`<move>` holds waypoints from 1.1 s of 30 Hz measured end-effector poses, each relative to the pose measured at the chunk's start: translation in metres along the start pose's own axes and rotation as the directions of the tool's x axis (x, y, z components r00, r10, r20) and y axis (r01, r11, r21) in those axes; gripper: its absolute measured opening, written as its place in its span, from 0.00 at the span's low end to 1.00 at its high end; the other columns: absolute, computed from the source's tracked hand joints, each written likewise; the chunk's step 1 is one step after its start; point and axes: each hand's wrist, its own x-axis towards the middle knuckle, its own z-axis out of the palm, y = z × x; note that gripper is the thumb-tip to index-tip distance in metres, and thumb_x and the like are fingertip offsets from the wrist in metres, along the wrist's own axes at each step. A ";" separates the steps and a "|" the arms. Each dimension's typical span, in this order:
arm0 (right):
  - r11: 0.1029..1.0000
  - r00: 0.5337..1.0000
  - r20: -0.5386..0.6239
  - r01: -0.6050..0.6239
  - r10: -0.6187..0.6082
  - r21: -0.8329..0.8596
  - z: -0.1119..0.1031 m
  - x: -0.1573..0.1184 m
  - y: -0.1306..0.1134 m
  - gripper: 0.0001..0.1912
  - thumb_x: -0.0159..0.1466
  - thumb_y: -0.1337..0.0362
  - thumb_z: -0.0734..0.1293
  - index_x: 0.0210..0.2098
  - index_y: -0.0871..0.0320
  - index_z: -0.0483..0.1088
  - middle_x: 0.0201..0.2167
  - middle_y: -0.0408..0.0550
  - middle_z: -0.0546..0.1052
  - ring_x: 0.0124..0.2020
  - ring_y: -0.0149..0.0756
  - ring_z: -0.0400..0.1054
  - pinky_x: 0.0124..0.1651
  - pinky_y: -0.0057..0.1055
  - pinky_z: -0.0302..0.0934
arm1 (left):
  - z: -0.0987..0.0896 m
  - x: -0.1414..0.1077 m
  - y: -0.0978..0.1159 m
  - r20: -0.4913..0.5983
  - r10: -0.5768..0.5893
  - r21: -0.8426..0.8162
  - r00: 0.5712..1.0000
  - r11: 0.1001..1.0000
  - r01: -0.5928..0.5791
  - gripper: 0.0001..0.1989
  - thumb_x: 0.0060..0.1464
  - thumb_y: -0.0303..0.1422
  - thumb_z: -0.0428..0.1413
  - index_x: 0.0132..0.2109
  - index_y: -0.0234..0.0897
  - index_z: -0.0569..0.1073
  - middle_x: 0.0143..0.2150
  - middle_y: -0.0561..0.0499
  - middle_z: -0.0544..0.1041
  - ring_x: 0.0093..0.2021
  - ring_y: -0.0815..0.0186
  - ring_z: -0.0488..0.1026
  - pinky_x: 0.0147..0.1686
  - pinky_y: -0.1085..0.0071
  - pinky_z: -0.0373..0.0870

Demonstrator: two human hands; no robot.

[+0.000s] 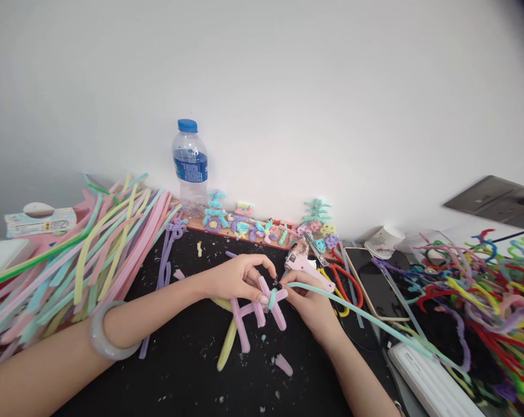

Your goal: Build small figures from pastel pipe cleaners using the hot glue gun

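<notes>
Over the black table, my left hand (244, 281) pinches a pink pipe-cleaner figure (279, 318) made of several short fuzzy limbs. Close on its right, my right hand (307, 301) has its fingers closed on a long mint-green pipe cleaner (361, 313), which wraps around the figure and trails off to the lower right. A small dark piece shows between the fingertips of both hands; what it is cannot be made out. Under the figure lies a yellow-green strip (227, 346), and a short pink scrap (284, 365) rests nearer the front.
Pastel pipe cleaners (114, 249) are heaped at left, colourful ones (496, 313) at right. Along the wall stand a bottle (190, 168) and small fuzzy ornaments (266, 230). Right of the hands are a pink glue gun (305, 266), scissors (346, 284), a phone (381, 289), a paper cup (384, 240) and a power strip (431, 382).
</notes>
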 end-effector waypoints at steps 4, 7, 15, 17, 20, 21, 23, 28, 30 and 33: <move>0.999 0.998 -0.051 -0.031 0.031 -0.007 0.002 0.001 0.003 0.08 0.54 0.61 0.69 0.25 0.59 0.70 0.23 0.42 0.71 0.25 0.29 0.61 0.27 0.25 0.55 | -0.002 0.001 -0.001 -0.045 0.016 -0.003 0.999 1.000 -0.016 0.16 0.45 0.24 0.63 0.42 0.35 0.69 0.29 0.52 0.80 0.27 0.65 0.79 0.29 0.74 0.70; 0.998 0.996 -0.065 -0.063 0.062 -0.009 0.002 0.002 0.004 0.10 0.54 0.59 0.69 0.24 0.59 0.69 0.23 0.41 0.71 0.24 0.28 0.61 0.27 0.25 0.55 | -0.003 0.001 -0.002 -0.071 0.023 0.010 0.997 1.000 -0.023 0.15 0.45 0.26 0.63 0.42 0.34 0.71 0.29 0.51 0.80 0.29 0.63 0.79 0.30 0.73 0.71; 0.995 0.995 -0.045 -0.091 0.089 -0.038 0.002 0.002 0.001 0.10 0.54 0.59 0.68 0.24 0.60 0.68 0.21 0.41 0.71 0.22 0.28 0.61 0.25 0.25 0.53 | -0.006 0.003 -0.002 -0.149 0.030 0.056 0.988 0.998 -0.022 0.14 0.45 0.27 0.63 0.41 0.32 0.73 0.30 0.48 0.81 0.31 0.63 0.79 0.35 0.69 0.72; 0.994 0.995 -0.052 -0.088 0.085 -0.065 0.001 0.002 -0.001 0.09 0.54 0.60 0.67 0.24 0.60 0.69 0.21 0.42 0.71 0.23 0.28 0.61 0.25 0.25 0.53 | -0.006 0.003 -0.001 -0.183 0.029 0.096 0.983 0.995 -0.011 0.13 0.45 0.27 0.63 0.39 0.32 0.73 0.31 0.48 0.81 0.31 0.63 0.78 0.35 0.69 0.72; 0.992 0.995 -0.054 -0.083 0.078 -0.092 0.000 0.002 -0.002 0.09 0.55 0.61 0.66 0.23 0.60 0.69 0.20 0.41 0.70 0.22 0.28 0.60 0.25 0.25 0.53 | -0.006 0.003 0.000 -0.221 0.029 0.132 0.975 0.991 0.000 0.11 0.44 0.28 0.63 0.38 0.32 0.74 0.31 0.48 0.81 0.31 0.63 0.78 0.35 0.69 0.72; 0.992 0.995 -0.054 -0.084 0.079 -0.094 0.000 0.002 -0.002 0.09 0.55 0.61 0.66 0.24 0.60 0.69 0.20 0.41 0.70 0.21 0.28 0.59 0.24 0.25 0.53 | -0.006 0.004 0.000 -0.228 0.030 0.130 0.973 0.992 0.000 0.11 0.44 0.28 0.63 0.37 0.32 0.74 0.30 0.48 0.81 0.32 0.63 0.78 0.35 0.69 0.72; 0.992 0.995 -0.050 -0.085 0.081 -0.091 -0.001 0.002 -0.002 0.09 0.55 0.60 0.66 0.24 0.60 0.69 0.19 0.41 0.69 0.21 0.28 0.58 0.24 0.25 0.52 | -0.006 0.004 0.000 -0.239 0.033 0.117 0.970 0.993 -0.005 0.10 0.44 0.28 0.62 0.36 0.32 0.74 0.30 0.49 0.80 0.31 0.63 0.78 0.34 0.69 0.72; 0.993 0.997 -0.046 -0.073 0.069 -0.095 -0.003 0.002 -0.002 0.10 0.55 0.59 0.66 0.25 0.59 0.70 0.20 0.41 0.68 0.21 0.28 0.58 0.24 0.26 0.51 | -0.006 0.005 -0.001 -0.260 0.068 0.096 0.963 0.994 -0.045 0.09 0.44 0.27 0.63 0.35 0.32 0.72 0.29 0.49 0.79 0.31 0.62 0.78 0.34 0.67 0.73; 0.992 0.996 -0.051 -0.078 0.074 -0.099 -0.004 0.002 -0.002 0.11 0.55 0.57 0.66 0.25 0.59 0.70 0.19 0.40 0.68 0.20 0.28 0.57 0.22 0.26 0.49 | -0.005 0.005 -0.001 -0.260 0.071 0.076 0.963 0.996 -0.053 0.10 0.44 0.28 0.63 0.35 0.33 0.71 0.29 0.49 0.79 0.31 0.61 0.78 0.35 0.66 0.73; 0.993 0.994 -0.062 -0.089 0.084 -0.074 -0.005 0.002 0.000 0.12 0.56 0.55 0.67 0.25 0.58 0.69 0.17 0.39 0.65 0.18 0.26 0.53 0.20 0.25 0.45 | -0.005 0.005 0.000 -0.250 0.061 0.025 0.966 0.998 -0.056 0.12 0.44 0.30 0.64 0.35 0.33 0.70 0.29 0.48 0.80 0.32 0.59 0.79 0.35 0.64 0.73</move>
